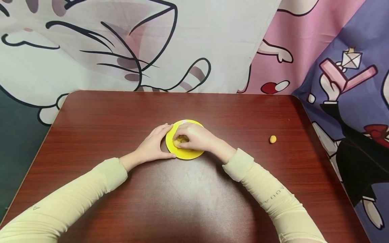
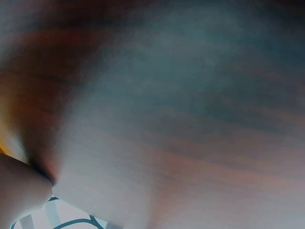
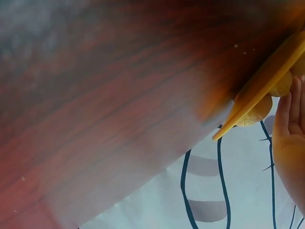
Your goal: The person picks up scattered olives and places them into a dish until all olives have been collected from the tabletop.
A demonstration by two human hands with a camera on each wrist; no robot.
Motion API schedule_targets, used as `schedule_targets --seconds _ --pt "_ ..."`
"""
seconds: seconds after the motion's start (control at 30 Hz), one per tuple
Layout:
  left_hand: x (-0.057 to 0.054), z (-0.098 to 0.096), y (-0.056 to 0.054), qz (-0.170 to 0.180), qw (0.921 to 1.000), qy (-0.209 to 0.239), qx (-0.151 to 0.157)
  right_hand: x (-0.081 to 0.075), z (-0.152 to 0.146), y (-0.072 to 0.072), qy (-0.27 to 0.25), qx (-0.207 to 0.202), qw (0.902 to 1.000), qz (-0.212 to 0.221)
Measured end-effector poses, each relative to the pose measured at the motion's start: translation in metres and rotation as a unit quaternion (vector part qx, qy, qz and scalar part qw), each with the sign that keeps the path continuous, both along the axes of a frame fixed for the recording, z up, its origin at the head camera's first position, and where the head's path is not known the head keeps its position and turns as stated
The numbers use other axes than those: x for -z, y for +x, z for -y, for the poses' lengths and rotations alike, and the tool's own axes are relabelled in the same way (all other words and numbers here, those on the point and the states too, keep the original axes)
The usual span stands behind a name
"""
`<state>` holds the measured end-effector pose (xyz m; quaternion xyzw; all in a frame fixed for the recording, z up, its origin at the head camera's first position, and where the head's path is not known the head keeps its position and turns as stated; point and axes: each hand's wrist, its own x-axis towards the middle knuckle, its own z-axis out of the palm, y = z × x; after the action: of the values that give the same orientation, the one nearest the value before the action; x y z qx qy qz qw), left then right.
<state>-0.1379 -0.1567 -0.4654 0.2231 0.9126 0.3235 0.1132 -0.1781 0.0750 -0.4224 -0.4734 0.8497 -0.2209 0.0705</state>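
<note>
A round yellow plate (image 1: pixel 189 155) lies on the brown table with several small, roundish yellow balls (image 1: pixel 177 143) on it. My left hand (image 1: pixel 152 143) holds the plate by its left side, thumb at the near rim and fingers at the far rim. Over the middle of the plate, my right hand (image 1: pixel 196 136) curls its thumb and fingers round the balls, partly hiding them. Seen from the right wrist, the plate (image 3: pixel 267 78) is edge-on, with balls (image 3: pixel 257 110) beside the fingers. The left wrist view has mostly blurred tabletop and part of a finger (image 2: pixel 21 188).
A single small yellow ball (image 1: pixel 273 139) lies apart on the right side of the table (image 1: pixel 170 199). Beyond the table's far edge hangs a cloth (image 1: pixel 194 40) printed with cartoon figures, continuing down the right side.
</note>
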Motion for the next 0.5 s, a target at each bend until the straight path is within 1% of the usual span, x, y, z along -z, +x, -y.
schedule_targets --seconds 0.27,0.43,0.5 --pt "0.001 0.0 0.0 -0.005 1.0 0.001 0.0 -0.008 -0.011 0.003 -0.034 0.048 0.9978 0.028" --pt "0.001 0.001 0.0 -0.002 1.0 0.007 -0.001 -0.012 -0.022 0.002 -0.075 0.068 0.993 0.06" --pt "0.001 0.001 0.001 -0.002 1.0 0.008 -0.001 -0.014 -0.027 0.001 -0.09 0.073 0.9915 0.059"
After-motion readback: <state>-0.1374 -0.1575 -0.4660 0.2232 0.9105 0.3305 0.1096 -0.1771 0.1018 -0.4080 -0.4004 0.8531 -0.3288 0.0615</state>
